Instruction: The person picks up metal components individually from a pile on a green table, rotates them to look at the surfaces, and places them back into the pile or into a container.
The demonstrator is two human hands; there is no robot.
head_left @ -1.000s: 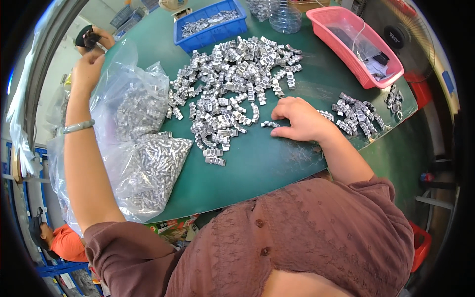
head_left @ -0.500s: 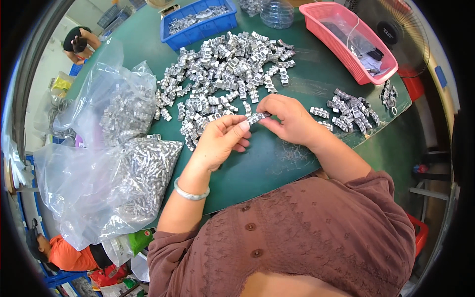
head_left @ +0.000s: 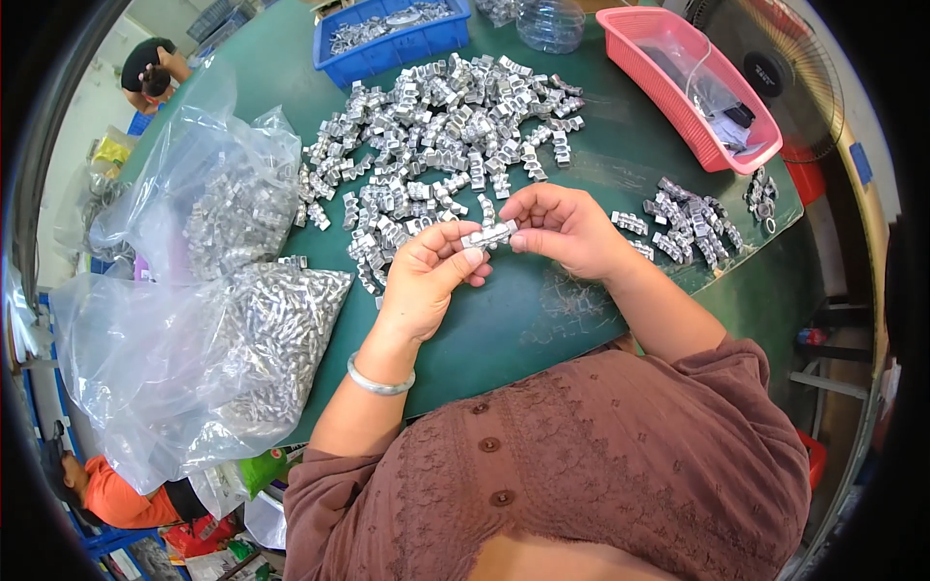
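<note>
Both my hands meet above the near part of the green table point(head_left: 504, 334). A short strip of silvery linked metal pieces point(head_left: 491, 235) is pinched between them. My left hand point(head_left: 426, 276) has its thumb and forefinger closed on the strip's left end, the other fingers curled beneath. At the right end, the thumb and fingertips of my right hand point(head_left: 567, 232) grip it. Just beyond my hands spreads a big heap of similar metal strips point(head_left: 417, 145). A smaller group of strips point(head_left: 690, 223) lies to the right of my right hand.
Two clear plastic bags of metal parts, an upper bag point(head_left: 228, 218) and a lower bag point(head_left: 286, 339), lie at left. At the back stand a blue basket point(head_left: 392, 64) of parts and a clear plastic jar point(head_left: 550, 27). A pink basket point(head_left: 664, 102) and a fan point(head_left: 775, 73) are at right. Two people are beyond the table's left.
The strip has turned between my fingers and now shows a longer, brighter side. My right hand has shifted slightly toward its end. The whole view has moved a little.
</note>
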